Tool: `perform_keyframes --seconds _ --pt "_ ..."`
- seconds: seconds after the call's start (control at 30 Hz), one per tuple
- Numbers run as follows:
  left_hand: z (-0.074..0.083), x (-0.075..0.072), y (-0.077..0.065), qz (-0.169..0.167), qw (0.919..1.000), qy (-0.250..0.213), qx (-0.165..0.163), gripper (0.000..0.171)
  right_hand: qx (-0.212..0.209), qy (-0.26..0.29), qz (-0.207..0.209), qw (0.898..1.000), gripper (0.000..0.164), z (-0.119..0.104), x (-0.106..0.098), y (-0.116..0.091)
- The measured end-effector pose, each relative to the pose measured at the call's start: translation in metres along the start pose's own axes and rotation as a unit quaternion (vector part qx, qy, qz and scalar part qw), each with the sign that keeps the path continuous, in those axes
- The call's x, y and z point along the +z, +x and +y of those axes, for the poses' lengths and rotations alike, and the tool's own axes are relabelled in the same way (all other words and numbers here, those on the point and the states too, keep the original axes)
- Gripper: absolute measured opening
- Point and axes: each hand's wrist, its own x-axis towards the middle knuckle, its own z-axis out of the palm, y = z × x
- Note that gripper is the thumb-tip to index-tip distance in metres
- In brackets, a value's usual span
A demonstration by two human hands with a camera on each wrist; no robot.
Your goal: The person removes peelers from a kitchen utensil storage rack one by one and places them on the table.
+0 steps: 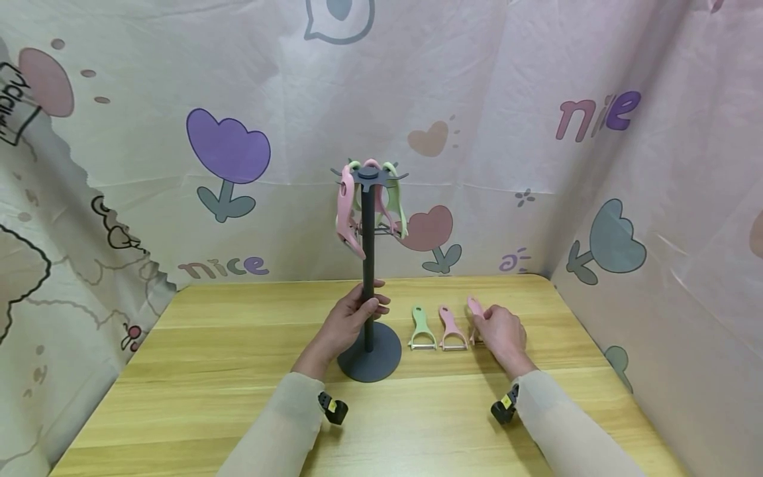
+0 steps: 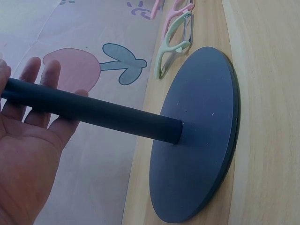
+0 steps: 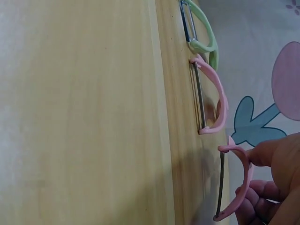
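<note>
A dark grey stand (image 1: 368, 268) has a round base (image 2: 201, 140) and a crown of hooks at its top. My left hand (image 1: 348, 319) holds the pole above the base, thumb in front and fingers behind. Pink peelers (image 1: 345, 209) and green peelers (image 1: 394, 199) hang from the hooks. To the right, my right hand (image 1: 503, 333) pinches a pink Y-shaped peeler (image 3: 247, 176) between thumb and fingers, close over the table; in the head view the hand covers part of it. Beside it lie another pink peeler (image 1: 450, 322) and a green peeler (image 1: 420, 321).
The wooden table (image 1: 238, 371) reaches back to a patterned cloth (image 1: 286, 93) that hangs behind it and along both sides. Small black cameras sit on the left cuff (image 1: 332, 407) and the right cuff (image 1: 505, 405).
</note>
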Motion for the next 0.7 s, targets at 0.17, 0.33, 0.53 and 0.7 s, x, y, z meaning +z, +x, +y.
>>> perform_keyframes --seconds 0.17,0.33,0.53,0.7 --pt "-0.0009 -0.0004 0.0005 0.001 1.0 0.0 -0.001 0.036 0.01 -0.003 -0.024 1.0 0.033 0.0006 0.0017 0.0007" --pt "-0.0013 -0.0003 0.0007 0.0 1.0 0.002 0.001 0.037 0.018 -0.017 -0.03 0.999 0.033 0.0008 0.0045 0.0025" --pt "-0.0013 -0.0004 0.0006 -0.002 1.0 0.002 0.001 0.036 0.025 -0.024 -0.036 0.999 0.033 -0.0005 0.0056 0.0028" --pt "-0.0021 -0.0005 0.0009 0.0 1.0 0.004 0.002 0.037 0.027 -0.032 -0.036 0.998 0.033 -0.0002 0.0068 0.0022"
